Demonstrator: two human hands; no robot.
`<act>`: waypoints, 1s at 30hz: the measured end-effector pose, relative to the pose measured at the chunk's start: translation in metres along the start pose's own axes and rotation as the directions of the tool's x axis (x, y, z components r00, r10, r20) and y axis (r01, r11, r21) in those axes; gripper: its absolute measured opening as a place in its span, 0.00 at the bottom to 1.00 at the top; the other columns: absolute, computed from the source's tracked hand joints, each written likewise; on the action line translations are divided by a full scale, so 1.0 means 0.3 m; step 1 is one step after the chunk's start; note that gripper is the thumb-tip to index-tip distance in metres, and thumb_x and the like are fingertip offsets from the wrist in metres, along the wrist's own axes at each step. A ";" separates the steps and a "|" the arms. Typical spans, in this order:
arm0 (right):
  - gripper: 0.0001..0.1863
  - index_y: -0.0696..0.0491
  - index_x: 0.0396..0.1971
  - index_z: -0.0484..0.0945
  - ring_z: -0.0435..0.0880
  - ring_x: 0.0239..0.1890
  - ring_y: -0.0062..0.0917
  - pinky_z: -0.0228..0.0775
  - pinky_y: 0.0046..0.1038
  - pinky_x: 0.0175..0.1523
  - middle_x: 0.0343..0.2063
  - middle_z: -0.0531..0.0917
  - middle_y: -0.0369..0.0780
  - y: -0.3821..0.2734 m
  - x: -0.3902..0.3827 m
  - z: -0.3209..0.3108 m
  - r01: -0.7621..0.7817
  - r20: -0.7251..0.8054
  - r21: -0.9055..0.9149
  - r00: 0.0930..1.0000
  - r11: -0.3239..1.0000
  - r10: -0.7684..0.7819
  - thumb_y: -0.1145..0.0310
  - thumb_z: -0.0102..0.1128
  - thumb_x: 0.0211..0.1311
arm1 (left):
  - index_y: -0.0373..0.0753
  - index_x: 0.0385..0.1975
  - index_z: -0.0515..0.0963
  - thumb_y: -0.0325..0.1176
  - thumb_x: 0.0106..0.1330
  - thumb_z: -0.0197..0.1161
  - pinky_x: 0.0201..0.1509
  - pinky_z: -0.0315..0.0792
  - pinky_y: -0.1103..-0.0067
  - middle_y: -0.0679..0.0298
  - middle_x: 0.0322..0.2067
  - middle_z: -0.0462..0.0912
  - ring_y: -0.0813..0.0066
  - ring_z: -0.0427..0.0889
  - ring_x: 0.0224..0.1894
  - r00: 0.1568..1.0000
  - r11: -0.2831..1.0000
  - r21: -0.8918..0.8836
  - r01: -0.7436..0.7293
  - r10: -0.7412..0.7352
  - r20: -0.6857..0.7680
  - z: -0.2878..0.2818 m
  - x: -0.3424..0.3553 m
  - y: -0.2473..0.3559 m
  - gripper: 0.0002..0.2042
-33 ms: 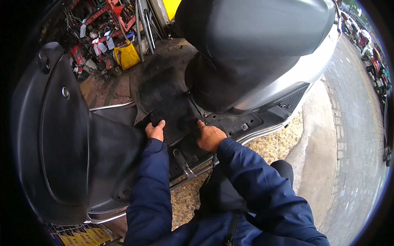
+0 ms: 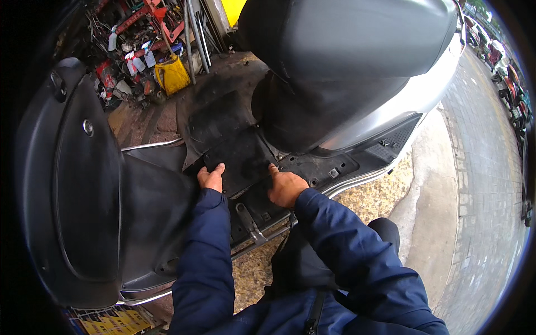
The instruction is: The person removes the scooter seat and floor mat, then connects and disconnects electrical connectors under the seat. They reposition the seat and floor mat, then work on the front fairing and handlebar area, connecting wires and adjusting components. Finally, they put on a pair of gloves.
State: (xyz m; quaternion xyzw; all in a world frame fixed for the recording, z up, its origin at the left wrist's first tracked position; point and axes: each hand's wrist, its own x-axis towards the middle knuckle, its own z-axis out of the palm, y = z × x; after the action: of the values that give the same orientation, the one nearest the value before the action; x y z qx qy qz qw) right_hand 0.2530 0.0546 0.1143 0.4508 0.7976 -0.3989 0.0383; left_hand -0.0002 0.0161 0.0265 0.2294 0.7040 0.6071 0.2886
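Observation:
A black scooter's floorboard lies in front of me, with a flat black cover panel (image 2: 237, 159) in its middle. My left hand (image 2: 211, 180) is at the panel's near left corner, thumb on top and the other fingers curled and partly hidden. At the near right corner, my right hand (image 2: 287, 187) lays one extended digit on the panel. Its remaining fingers bend down out of sight at the edge. Both hands look closed on the panel's edge. Between my forearms, a metal bracket (image 2: 249, 222) sticks out from the scooter's near side.
The black seat (image 2: 363, 39) overhangs at the upper right, and the front shield (image 2: 84, 184) rises at the left. Tools, spray bottles and a yellow container (image 2: 173, 75) crowd the ground beyond. A chrome side rail (image 2: 363, 180) runs along the near edge. Pavement (image 2: 480, 167) stretches right.

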 end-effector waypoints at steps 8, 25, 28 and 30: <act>0.43 0.63 0.70 0.45 0.80 0.53 0.44 0.71 0.37 0.57 0.48 0.80 0.55 -0.041 -0.001 -0.014 -0.040 0.087 -0.134 0.995 0.990 0.052 0.67 0.49 0.55 | 0.22 0.50 0.73 0.33 0.55 0.72 0.54 0.73 0.68 0.46 0.46 0.80 0.56 0.80 0.47 0.975 0.906 0.420 -0.048 0.134 -0.178 0.032 -0.036 -0.013 0.27; 0.36 0.64 0.62 0.63 0.83 0.45 0.42 0.74 0.36 0.50 0.39 0.83 0.55 0.063 -0.091 0.035 0.165 -0.110 0.166 0.983 0.972 -0.148 0.61 0.61 0.57 | 0.33 0.47 0.80 0.40 0.55 0.69 0.66 0.64 0.67 0.52 0.59 0.72 0.55 0.69 0.62 0.925 0.437 0.816 -0.378 0.217 0.312 0.018 -0.213 0.007 0.22; 0.26 0.64 0.54 0.71 0.83 0.34 0.33 0.74 0.32 0.40 0.30 0.83 0.49 0.151 -0.245 0.050 0.165 -0.048 0.508 0.985 0.845 -0.163 0.63 0.61 0.60 | 0.32 0.45 0.80 0.27 0.57 0.66 0.56 0.73 0.72 0.53 0.47 0.81 0.59 0.81 0.49 0.909 0.693 0.593 -0.410 0.362 0.206 -0.062 -0.214 -0.039 0.15; 0.17 0.65 0.48 0.74 0.77 0.25 0.18 0.69 0.24 0.31 0.23 0.80 0.39 0.203 -0.337 0.084 0.076 0.039 0.763 0.986 0.642 -0.164 0.69 0.58 0.64 | 0.30 0.45 0.78 0.21 0.60 0.61 0.51 0.75 0.77 0.55 0.43 0.83 0.67 0.83 0.43 0.956 0.881 0.383 -0.279 0.291 0.027 -0.136 -0.207 -0.052 0.13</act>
State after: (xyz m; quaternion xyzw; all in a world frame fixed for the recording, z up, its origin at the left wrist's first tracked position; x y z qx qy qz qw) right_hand 0.3509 -0.0153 0.1032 0.3499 0.5825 -0.7204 -0.1385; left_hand 0.0174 -0.0577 0.0229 0.3727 0.7717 0.4973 0.1350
